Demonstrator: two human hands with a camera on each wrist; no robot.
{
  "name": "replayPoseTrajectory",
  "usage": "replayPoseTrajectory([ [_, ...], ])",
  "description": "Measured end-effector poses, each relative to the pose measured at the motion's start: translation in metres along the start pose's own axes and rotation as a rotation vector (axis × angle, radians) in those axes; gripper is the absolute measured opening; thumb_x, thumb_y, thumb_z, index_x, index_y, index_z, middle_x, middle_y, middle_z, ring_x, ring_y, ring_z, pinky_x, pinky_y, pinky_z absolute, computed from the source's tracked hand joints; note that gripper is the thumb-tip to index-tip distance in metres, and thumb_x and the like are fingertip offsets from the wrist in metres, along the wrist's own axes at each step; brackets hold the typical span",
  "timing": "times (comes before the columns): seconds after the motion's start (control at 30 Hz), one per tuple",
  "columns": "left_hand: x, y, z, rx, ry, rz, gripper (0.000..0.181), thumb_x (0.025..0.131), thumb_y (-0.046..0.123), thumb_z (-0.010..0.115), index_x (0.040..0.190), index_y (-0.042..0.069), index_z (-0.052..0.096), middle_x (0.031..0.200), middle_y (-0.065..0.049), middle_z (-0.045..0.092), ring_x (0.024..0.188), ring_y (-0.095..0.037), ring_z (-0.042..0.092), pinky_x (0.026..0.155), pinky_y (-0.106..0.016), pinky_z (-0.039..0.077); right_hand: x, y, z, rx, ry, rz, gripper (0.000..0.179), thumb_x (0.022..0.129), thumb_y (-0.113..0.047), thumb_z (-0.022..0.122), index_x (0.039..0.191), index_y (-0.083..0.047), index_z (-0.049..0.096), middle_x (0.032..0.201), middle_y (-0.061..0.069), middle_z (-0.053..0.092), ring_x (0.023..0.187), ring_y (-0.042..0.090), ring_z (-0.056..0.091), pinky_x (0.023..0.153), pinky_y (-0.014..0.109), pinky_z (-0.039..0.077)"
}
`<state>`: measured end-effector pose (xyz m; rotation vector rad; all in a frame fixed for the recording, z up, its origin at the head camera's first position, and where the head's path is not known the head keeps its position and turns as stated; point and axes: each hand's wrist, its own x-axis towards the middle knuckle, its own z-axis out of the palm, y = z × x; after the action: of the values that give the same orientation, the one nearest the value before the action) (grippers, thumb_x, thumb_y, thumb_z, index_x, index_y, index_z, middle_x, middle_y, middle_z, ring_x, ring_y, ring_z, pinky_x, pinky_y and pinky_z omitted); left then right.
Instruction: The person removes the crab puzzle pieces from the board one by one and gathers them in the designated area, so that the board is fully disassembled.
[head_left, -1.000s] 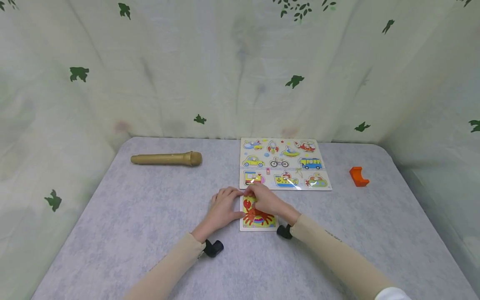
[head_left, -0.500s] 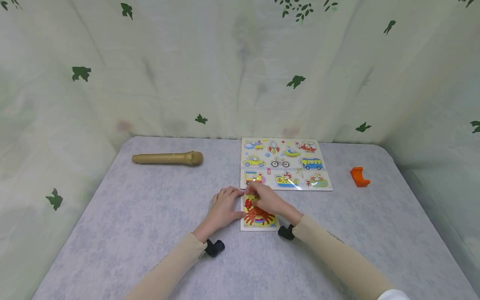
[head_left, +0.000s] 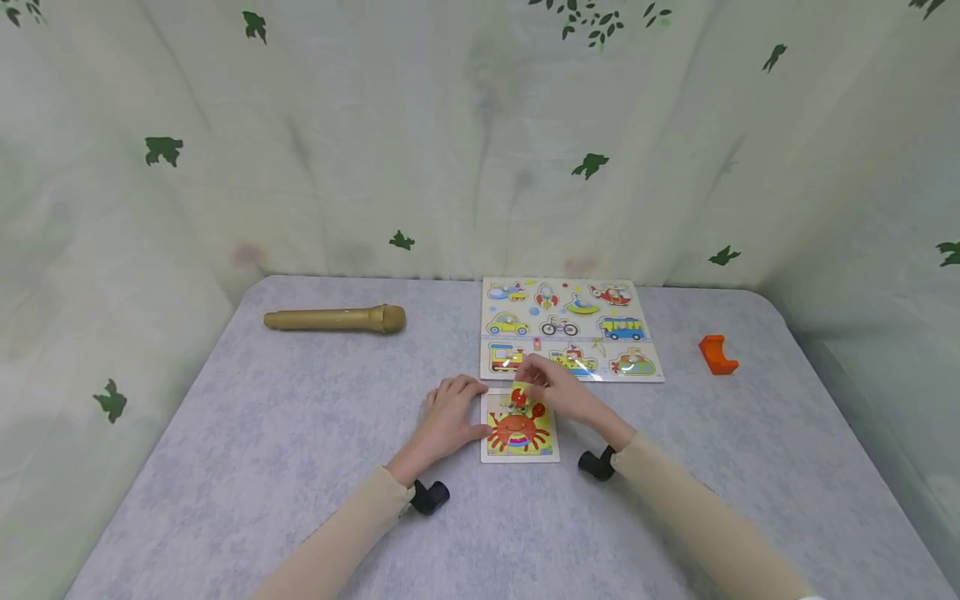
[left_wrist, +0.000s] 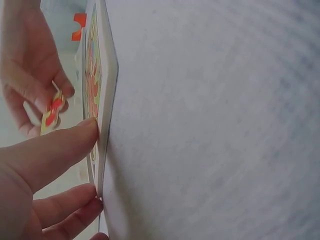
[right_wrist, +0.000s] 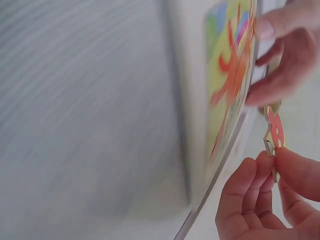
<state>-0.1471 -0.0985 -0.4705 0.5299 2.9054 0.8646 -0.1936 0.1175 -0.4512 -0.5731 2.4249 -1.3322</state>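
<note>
A small crab jigsaw board (head_left: 521,433) lies flat near the middle of the table. My left hand (head_left: 447,423) steadies its left side, the thumb pressing on the rim and the fingers reaching to the far left corner. Between thumb and fingers, my right hand (head_left: 561,392) pinches a yellow-and-red puzzle piece (left_wrist: 53,111). In the head view this piece overlaps the board's top edge; both wrist views show it raised off the board. Where the upper part of the crab picture lacks a piece, paler board shows. The other crab pieces lie in the frame.
Right behind the crab board lies a larger vehicle puzzle board (head_left: 573,329), partly covered by my right hand. A gold toy microphone (head_left: 333,319) lies at the back left, an orange curved block (head_left: 717,355) at the right. A patterned curtain (head_left: 435,142) hangs behind the table.
My right hand has lifted the puzzle piece out of the upper crab picture and moved slightly right and away from it. The left hand has stayed in place on the board.
</note>
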Motion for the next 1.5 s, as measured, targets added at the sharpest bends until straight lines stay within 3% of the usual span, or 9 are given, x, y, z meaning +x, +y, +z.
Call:
replayPoseTrajectory([
  [0.3, -0.001, 0.001, 0.001, 0.010, 0.003, -0.003, 0.058, 0.079, 0.026, 0.080, 0.128, 0.005, 0.058, 0.128, -0.009, 0.051, 0.121, -0.030, 0.040, 0.097, -0.052, 0.029, -0.025, 0.025, -0.033, -0.001, 0.083, 0.138, 0.013, 0.088, 0.002, 0.058, 0.100, 0.000, 0.061, 0.091, 0.010, 0.057, 0.076, 0.023, 0.051, 0.065, 0.033, 0.045],
  [0.57, -0.002, 0.001, 0.001, 0.013, 0.002, -0.002, 0.058, 0.079, 0.026, 0.080, 0.128, 0.005, 0.058, 0.128, -0.008, 0.051, 0.121, -0.030, 0.040, 0.096, -0.052, 0.030, -0.033, 0.043, -0.046, -0.022, 0.082, 0.207, 0.011, 0.088, 0.003, 0.058, 0.097, 0.002, 0.063, 0.085, 0.008, 0.056, 0.074, 0.021, 0.050, 0.064, 0.031, 0.043],
  [0.97, -0.002, 0.001, 0.002, 0.007, 0.001, 0.004, 0.057, 0.080, 0.026, 0.079, 0.128, 0.004, 0.058, 0.129, -0.009, 0.051, 0.121, -0.030, 0.040, 0.095, -0.052, 0.030, -0.030, 0.042, -0.039, -0.401, 0.096, 0.129, 0.007, 0.086, 0.000, 0.067, 0.085, -0.006, 0.065, 0.086, 0.004, 0.056, 0.078, 0.020, 0.050, 0.070, 0.033, 0.045],
  [1.3, -0.001, 0.002, 0.002, 0.020, 0.009, 0.013, 0.057, 0.079, 0.025, 0.080, 0.128, 0.004, 0.058, 0.128, -0.009, 0.052, 0.120, -0.030, 0.041, 0.096, -0.053, 0.030, -0.030, 0.041, -0.041, -0.372, 0.117, 0.111, 0.008, 0.087, -0.002, 0.067, 0.084, -0.008, 0.063, 0.081, 0.002, 0.056, 0.073, 0.018, 0.050, 0.067, 0.032, 0.044],
  [1.5, -0.001, 0.002, 0.002, 0.018, 0.005, 0.012, 0.057, 0.079, 0.025, 0.079, 0.128, 0.004, 0.058, 0.128, -0.009, 0.051, 0.121, -0.031, 0.041, 0.096, -0.053, 0.030, -0.027, 0.029, -0.035, -0.269, 0.095, 0.032, 0.004, 0.087, 0.000, 0.065, 0.089, -0.003, 0.064, 0.085, 0.003, 0.059, 0.076, 0.018, 0.052, 0.068, 0.032, 0.046],
])
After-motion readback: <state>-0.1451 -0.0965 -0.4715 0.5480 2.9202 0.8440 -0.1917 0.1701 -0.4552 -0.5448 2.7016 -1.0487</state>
